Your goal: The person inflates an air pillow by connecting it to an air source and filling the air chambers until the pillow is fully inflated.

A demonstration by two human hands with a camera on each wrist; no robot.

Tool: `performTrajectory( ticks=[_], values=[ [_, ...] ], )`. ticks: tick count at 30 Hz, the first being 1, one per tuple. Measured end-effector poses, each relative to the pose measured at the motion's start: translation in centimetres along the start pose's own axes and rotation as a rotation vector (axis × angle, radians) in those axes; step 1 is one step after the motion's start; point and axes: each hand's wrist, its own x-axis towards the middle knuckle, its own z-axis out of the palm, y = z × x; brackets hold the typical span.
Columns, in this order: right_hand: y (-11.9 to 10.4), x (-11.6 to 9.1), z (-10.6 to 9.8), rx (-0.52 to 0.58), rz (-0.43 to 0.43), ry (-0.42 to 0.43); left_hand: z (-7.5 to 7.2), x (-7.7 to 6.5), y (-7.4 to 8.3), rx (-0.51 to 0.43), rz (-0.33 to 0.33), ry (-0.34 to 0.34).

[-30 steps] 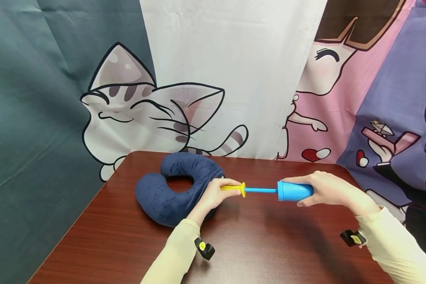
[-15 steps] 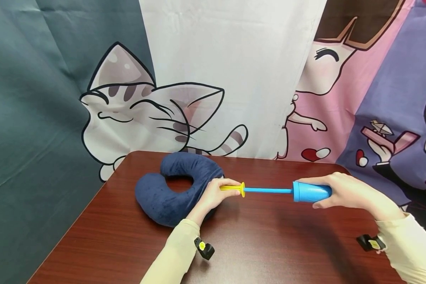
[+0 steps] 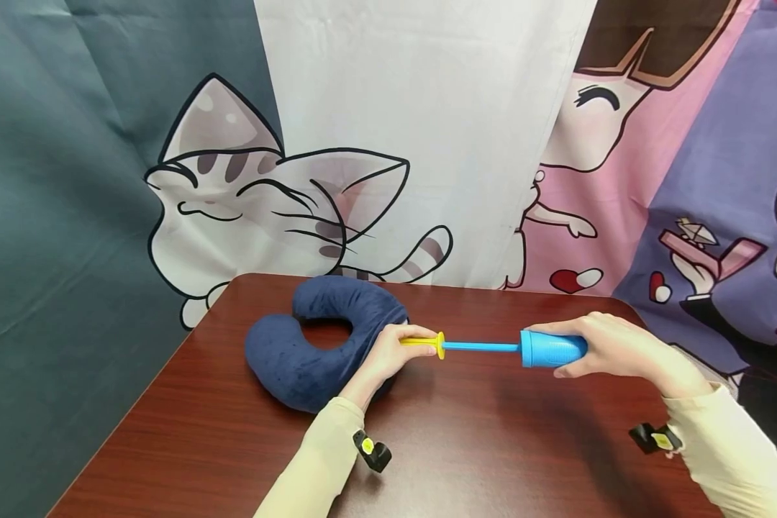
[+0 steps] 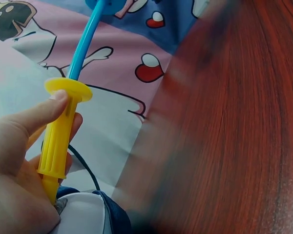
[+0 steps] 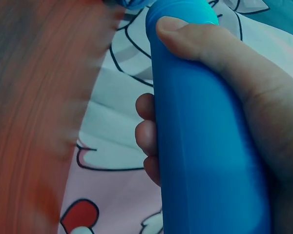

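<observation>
A hand-held balloon pump has a blue barrel (image 3: 552, 349), a thin blue rod (image 3: 482, 347) and a yellow ribbed handle (image 4: 58, 136) with a round flange. My left hand (image 3: 391, 352) grips the yellow handle, thumb just under the flange. Its tapered tip points down to a pale panel (image 4: 83, 214) edged in navy; the tip's very end is hidden by my palm. My right hand (image 3: 611, 352) wraps round the barrel, thumb along one side (image 5: 210, 44). A navy U-shaped neck pillow (image 3: 304, 367) lies directly beside and behind my left hand. The rod is partly drawn out.
Everything is over a dark red wooden table (image 3: 466, 446). A printed cloth backdrop (image 3: 427, 108) with cartoon figures hangs behind its far edge. A thin dark cord (image 4: 88, 168) shows by the pillow in the left wrist view.
My right hand pulls the barrel right, lengthening the exposed rod, then brings it partway back left. My left hand and the neck pillow stay nearly still.
</observation>
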Motion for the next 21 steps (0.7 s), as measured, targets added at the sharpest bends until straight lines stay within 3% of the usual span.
performTrajectory(
  ticks=[10, 21],
  values=[
    [-1.4, 3.2, 0.9, 0.021, -0.005, -0.067, -0.1, 0.0, 0.5, -0.037, -0.030, 0.015],
    [-3.2, 6.3, 2.4, 0.033, -0.063, -0.083, 0.0, 0.1, 0.6, -0.050, -0.054, 0.017]
  ],
)
